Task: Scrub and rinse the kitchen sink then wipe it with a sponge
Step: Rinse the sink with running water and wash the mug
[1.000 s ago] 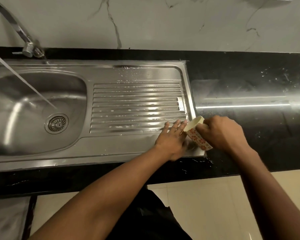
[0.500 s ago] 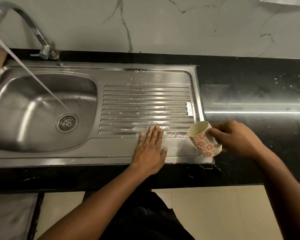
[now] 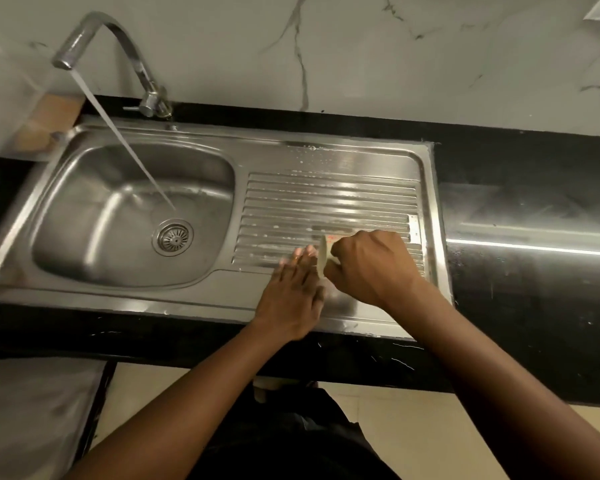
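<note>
Steel sink [image 3: 118,292] lengthwise left-to-right; left hand [image 3: 291,299] flat on drainboard [image 3: 326,199], right hand [image 3: 371,268] around cup [image 3: 323,256], mouth seemingly leftward.

Single head view, wide-angle, looking steeply down, close over sink [image 3: 146,294] and counter [image 3: 534,306].

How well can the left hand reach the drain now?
Probably yes. The left hand lies flat on the drainboard, holding nothing, and the drain sits in the basin to its left with nothing visible between them. Only the water stream falls close by.
</note>
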Action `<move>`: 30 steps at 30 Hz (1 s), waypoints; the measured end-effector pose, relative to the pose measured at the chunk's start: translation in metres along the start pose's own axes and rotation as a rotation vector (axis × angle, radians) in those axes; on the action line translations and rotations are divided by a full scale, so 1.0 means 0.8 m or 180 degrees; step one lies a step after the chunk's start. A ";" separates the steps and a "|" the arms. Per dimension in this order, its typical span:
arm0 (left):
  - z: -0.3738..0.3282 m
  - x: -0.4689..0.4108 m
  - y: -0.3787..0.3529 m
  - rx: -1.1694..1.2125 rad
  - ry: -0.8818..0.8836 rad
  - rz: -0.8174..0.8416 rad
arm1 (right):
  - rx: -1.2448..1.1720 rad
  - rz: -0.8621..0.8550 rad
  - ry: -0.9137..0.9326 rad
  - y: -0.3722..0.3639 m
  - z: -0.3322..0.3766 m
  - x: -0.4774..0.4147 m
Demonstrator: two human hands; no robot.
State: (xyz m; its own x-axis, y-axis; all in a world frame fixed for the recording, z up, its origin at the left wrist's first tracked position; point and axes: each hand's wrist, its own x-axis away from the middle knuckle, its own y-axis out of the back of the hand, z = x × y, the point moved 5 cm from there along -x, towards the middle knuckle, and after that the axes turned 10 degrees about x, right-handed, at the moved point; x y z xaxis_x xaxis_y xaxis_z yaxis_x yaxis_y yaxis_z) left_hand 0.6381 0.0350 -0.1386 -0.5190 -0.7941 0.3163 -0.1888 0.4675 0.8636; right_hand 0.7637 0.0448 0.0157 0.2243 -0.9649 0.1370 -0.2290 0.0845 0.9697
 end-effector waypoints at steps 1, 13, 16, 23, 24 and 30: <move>0.012 0.014 0.003 0.0020 0.0091 -0.0021 | -0.0096 0.0027 0.0027 -0.002 0.003 0.000; 0.071 0.122 0.022 0.0199 0.0301 0.0240 | -0.1338 0.1171 -0.0303 -0.028 -0.076 0.054; 0.067 0.125 0.021 0.0208 0.0037 0.0443 | -0.0638 0.0916 -0.0246 -0.013 -0.060 0.049; 0.089 0.113 0.032 0.0210 -0.0289 0.0364 | -0.0218 0.0325 0.0418 0.029 0.074 0.007; 0.096 0.110 0.036 0.0238 -0.0299 0.0312 | -0.0188 0.0283 0.0489 0.032 0.090 0.001; 0.147 0.101 0.072 0.0315 -0.0338 0.0224 | -0.0066 0.0162 0.0184 0.047 0.123 -0.037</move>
State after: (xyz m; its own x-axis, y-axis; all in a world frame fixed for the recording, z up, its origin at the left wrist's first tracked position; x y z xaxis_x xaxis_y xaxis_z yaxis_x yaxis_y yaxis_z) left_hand 0.4872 0.0432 -0.1093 -0.6181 -0.7149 0.3270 -0.2274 0.5608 0.7961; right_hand 0.6553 0.0523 0.0282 0.2672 -0.9433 0.1970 -0.2221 0.1386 0.9651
